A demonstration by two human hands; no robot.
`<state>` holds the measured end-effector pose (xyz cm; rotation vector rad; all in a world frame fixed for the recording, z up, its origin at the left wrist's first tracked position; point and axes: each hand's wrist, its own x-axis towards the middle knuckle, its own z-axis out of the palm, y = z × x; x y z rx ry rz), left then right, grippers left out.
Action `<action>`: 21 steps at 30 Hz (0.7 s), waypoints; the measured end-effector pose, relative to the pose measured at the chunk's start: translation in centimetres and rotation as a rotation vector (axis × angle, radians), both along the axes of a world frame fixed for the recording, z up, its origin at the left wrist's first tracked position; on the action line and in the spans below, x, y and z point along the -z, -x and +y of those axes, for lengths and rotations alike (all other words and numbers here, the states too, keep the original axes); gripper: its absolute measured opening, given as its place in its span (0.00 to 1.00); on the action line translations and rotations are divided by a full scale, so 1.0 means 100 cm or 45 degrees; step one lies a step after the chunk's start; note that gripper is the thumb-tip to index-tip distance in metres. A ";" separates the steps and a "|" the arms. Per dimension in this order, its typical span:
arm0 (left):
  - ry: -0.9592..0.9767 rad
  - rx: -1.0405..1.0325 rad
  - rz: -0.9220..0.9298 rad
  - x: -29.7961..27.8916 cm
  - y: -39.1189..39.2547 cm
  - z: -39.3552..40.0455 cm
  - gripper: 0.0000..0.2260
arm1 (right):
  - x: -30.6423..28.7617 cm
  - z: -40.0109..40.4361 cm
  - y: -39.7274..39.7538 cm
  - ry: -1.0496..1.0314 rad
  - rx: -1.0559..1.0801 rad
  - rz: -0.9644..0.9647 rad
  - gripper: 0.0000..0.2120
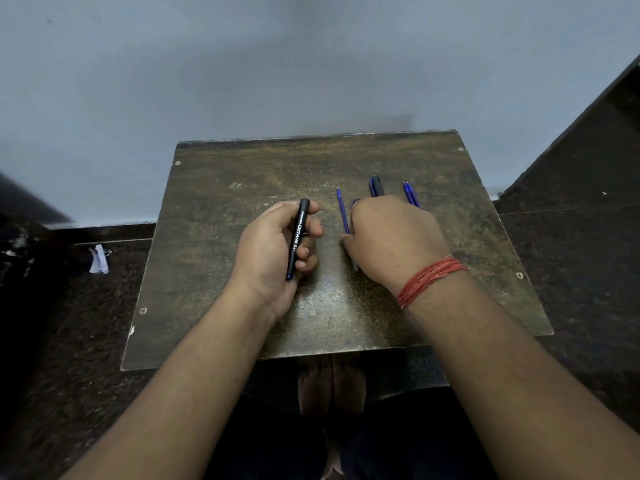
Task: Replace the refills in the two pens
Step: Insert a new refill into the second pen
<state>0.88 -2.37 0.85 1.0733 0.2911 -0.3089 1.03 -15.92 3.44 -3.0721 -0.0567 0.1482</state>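
Centrally, a worn brown wooden table (242, 188) occupies the view, set against a pale grey wall (242, 64) with dark flooring (69, 323) on both sides.

Left hand (273, 251): palm turned up, fingers curled around a black pen barrel (298, 237) printed "OCTANE Gel". The barrel runs lengthwise across the palm, its far end projecting just past the index finger and thumb, and its near, blue-tipped end lying at the heel of the palm. The fingers are clenched on this barrel.

Right hand (391, 240): palm down on the table surface, fingers pointing away from the body. A red thread band (429, 280) is wound around the wrist. Whether these fingers grasp anything cannot be told; their undersides are hidden.

A second dark pen (377, 186) lies on the table, its far end showing just beyond the right fingertips; the remainder is covered by the hand.

A single blue refill (343, 211) lies on the table between the two hands, just beside the right index finger and thumb. A thin grey tip (355, 265) shows at the thumb side of the right palm.

Two further blue refills (410, 194) lie side by side, projecting beyond the little-finger side of the right hand.

A crumpled white scrap (98, 259) lies on the floor, well apart from the left hand.
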 end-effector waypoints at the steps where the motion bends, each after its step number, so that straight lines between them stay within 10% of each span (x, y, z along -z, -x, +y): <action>1: 0.000 -0.001 0.001 0.000 0.000 0.000 0.07 | 0.000 0.001 0.000 -0.005 0.000 -0.008 0.08; 13: 0.010 -0.017 0.006 0.000 -0.001 0.000 0.07 | -0.005 0.007 0.002 -0.101 -0.004 0.024 0.14; 21: -0.157 0.019 -0.093 0.000 0.003 -0.003 0.09 | -0.004 -0.002 -0.003 -0.713 0.160 -0.045 0.10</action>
